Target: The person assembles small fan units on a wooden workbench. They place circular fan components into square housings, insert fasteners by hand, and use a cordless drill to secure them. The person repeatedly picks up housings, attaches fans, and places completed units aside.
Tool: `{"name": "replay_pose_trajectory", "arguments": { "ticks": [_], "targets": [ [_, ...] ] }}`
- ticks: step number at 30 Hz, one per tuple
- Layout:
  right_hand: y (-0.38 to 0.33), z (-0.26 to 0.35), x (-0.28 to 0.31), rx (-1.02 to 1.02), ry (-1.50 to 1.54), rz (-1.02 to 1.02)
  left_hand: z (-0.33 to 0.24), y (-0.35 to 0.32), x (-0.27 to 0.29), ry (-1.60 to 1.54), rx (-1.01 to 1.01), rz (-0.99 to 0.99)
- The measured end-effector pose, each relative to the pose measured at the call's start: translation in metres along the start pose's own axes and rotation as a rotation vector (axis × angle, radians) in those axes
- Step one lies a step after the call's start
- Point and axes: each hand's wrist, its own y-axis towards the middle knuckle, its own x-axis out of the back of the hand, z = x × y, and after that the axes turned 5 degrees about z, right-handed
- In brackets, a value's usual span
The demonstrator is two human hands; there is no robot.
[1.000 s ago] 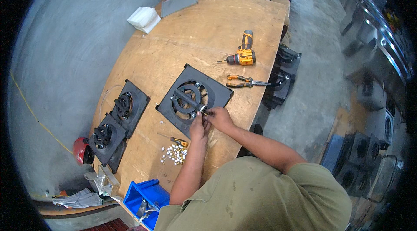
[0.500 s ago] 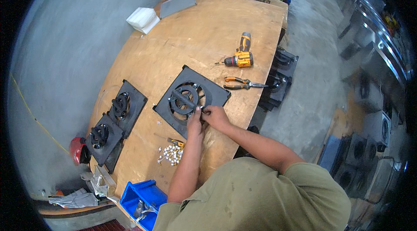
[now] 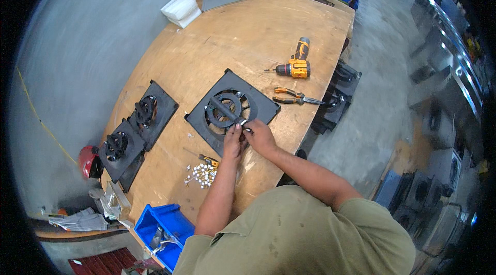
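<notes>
A black square plate (image 3: 258,100) lies at the middle of the table, with a black ring burner (image 3: 209,115) on it. Across the ring runs a black tube (image 3: 223,108), its near end reaching my fingers. My left hand (image 3: 233,143) is closed at that end, thumb and fingertips against the tube. From the right, my right hand (image 3: 262,138) pinches at the same end, beside a small pale band. Whatever its fingertips hold is mostly hidden. A pile of small white-and-brass pieces (image 3: 202,175) lies left of my left forearm, with a yellow-and-black screwdriver (image 3: 208,160) beside it.
Beyond my right hand lie long-nose pliers (image 3: 292,96) and a yellow drill (image 3: 294,68). More black plates with burners (image 3: 157,112) overlap at left. A blue bin (image 3: 178,220) stands at the near left edge; a white block (image 3: 181,10) sits at the far left.
The whole view has shifted slightly, with the table's things sliding within it. Both hands stay at the tube's near end, and my right-hand fingers have turned a little.
</notes>
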Motion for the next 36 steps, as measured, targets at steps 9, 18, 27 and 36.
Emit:
{"name": "replay_pose_trajectory", "arguments": {
  "ticks": [9, 18, 27, 36],
  "targets": [
    [-0.002, -0.017, -0.010, -0.261, 0.363, 0.030, 0.007, 0.004, -0.003, 0.011, -0.013, -0.033],
    [-0.012, -0.027, 0.018, -0.231, 0.278, 0.191, 0.020, -0.012, -0.021, 0.141, -0.060, -0.077],
    [-0.088, -0.044, 0.089, -0.548, 0.150, 0.527, -0.019, -0.163, 0.041, 0.106, -0.166, -0.620],
    [-0.071, -0.032, 0.040, 0.026, -0.200, 0.656, -0.084, -0.218, 0.012, 0.126, -0.206, -0.393]
  ]
}}
